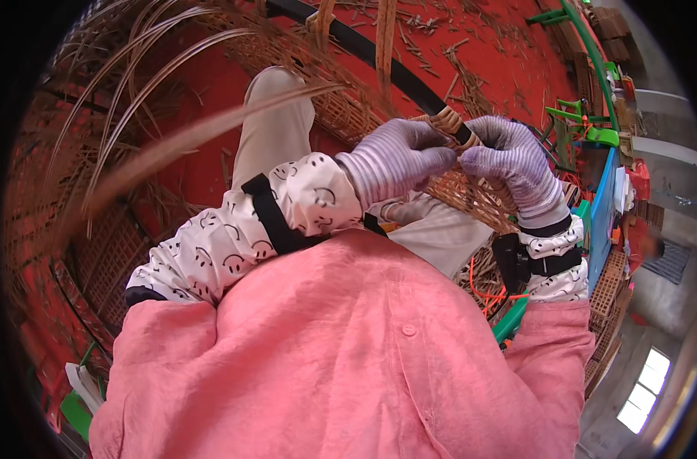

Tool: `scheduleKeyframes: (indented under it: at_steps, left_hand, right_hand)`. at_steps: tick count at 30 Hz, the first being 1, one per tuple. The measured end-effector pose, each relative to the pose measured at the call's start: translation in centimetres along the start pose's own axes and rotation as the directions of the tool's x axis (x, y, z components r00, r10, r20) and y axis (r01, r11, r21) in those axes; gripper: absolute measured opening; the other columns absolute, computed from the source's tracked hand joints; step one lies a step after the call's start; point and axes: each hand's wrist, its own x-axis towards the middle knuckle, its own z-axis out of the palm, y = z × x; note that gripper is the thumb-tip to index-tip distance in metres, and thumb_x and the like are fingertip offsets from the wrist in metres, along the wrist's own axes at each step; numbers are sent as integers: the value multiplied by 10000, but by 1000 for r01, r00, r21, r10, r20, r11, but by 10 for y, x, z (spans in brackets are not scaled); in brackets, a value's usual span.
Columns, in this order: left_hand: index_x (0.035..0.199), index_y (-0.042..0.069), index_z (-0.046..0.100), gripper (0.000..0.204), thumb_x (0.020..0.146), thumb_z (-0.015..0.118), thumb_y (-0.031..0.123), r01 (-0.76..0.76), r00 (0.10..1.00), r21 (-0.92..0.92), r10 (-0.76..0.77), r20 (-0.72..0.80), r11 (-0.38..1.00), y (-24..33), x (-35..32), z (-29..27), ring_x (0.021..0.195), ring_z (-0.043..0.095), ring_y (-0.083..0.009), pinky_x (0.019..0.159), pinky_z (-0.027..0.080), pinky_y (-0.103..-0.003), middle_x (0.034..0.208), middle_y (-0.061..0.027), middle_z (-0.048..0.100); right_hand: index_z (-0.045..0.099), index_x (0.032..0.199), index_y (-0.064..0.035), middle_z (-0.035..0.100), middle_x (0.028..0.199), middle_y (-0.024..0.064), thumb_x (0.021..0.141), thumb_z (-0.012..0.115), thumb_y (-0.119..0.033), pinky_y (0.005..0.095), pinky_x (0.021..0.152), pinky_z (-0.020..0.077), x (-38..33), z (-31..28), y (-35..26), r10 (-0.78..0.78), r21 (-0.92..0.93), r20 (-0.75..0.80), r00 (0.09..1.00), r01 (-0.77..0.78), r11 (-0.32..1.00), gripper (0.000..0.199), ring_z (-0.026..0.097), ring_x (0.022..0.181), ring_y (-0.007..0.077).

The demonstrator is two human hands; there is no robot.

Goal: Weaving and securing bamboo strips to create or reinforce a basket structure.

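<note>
Friend: Where are your two hands now?

Me: My left hand [398,157] is at one o'clock of my view, and my right hand [513,164] is at two o'clock. Both wear striped, pale purple gloves.

Friend: Are they open?

Me: No, both are closed. They grip the black rim [417,88] at its part wrapped with brown strip [446,121], between one and two o'clock. What exactly is between the fingertips, I cannot tell, because my fingers hide it.

Friend: And the rest of this work?

Me: The rim runs from there up toward half past eleven. Just below my right hand, between two and three o'clock, there is an open woven lattice [471,195].

Friend: What else is around you?

Me: Long, thin strips [146,57] bend in arcs between ten and eleven o'clock. One blurred strip [203,134] crosses at ten. Brown scraps lie on the red floor [517,46], toward one o'clock. At three o'clock stands a blue panel [605,195].
</note>
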Motion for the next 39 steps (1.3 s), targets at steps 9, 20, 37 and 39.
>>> scheduleKeyframes:
  at_steps: [9,20,37,39]
  left_hand:
    - [820,-1,594,259,848,574,256,-49,998,86,44,53,995,19,-25,-11,513,431,-77,468,362,-234,559,4,486]
    - [832,17,605,208,830,575,223,-522,840,510,517,167,684,137,-39,-65,566,531,-146,520,432,-283,644,-65,563]
    - [804,6,604,280,864,551,274,149,961,-86,-124,247,985,26,-26,-29,559,455,-74,504,365,-221,626,-1,509]
    - [769,18,603,269,863,551,265,142,967,-15,-136,215,990,44,-30,-25,536,440,-67,483,344,-212,608,7,502]
  right_hand:
    - [607,931,21,610,811,27,726,685,-121,250,666,449,-2,6,6,-118,-47,-13,993,117,992,262,541,728,88]
    - [614,789,-34,532,585,101,732,673,-238,304,527,419,-4,17,14,-482,-599,-183,857,291,746,220,512,533,183]
    - [616,864,-19,602,704,107,723,681,-238,318,598,452,-4,17,3,-385,-534,-104,917,275,799,268,576,634,216]
    - [607,840,-55,594,714,107,750,633,-333,375,632,461,-1,22,5,-609,-835,-22,793,321,447,293,585,702,278]
